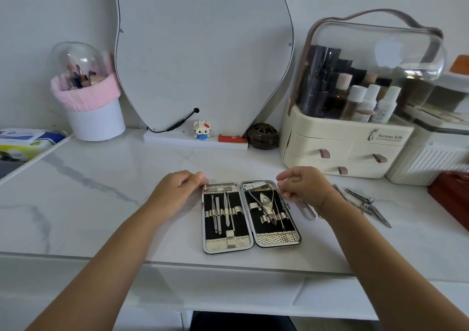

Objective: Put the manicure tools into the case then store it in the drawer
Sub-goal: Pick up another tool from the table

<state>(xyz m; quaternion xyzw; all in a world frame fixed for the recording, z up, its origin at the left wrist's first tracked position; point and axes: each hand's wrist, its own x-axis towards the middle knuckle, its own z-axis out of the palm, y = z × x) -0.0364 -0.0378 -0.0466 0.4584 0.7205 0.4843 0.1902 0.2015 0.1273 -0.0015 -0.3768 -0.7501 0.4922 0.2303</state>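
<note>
Case [251,217] corner under left hand [177,191].

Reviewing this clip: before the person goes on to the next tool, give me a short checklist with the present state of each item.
1. Case lies open and flat on the counter: ok.
2. Left hand steadies the case's top left corner: ok.
3. Right hand is free for the next tool: cannot tell; its fingers are pinched near the case's right edge, and what they hold is unclear.
4. All tools packed: not ok; loose tools lie on the counter to the right of the case.
5. Empty loops left in the case: ok, some show in both halves.
6. Drawers of the organizer open for storing: not ok, all look shut.
</note>
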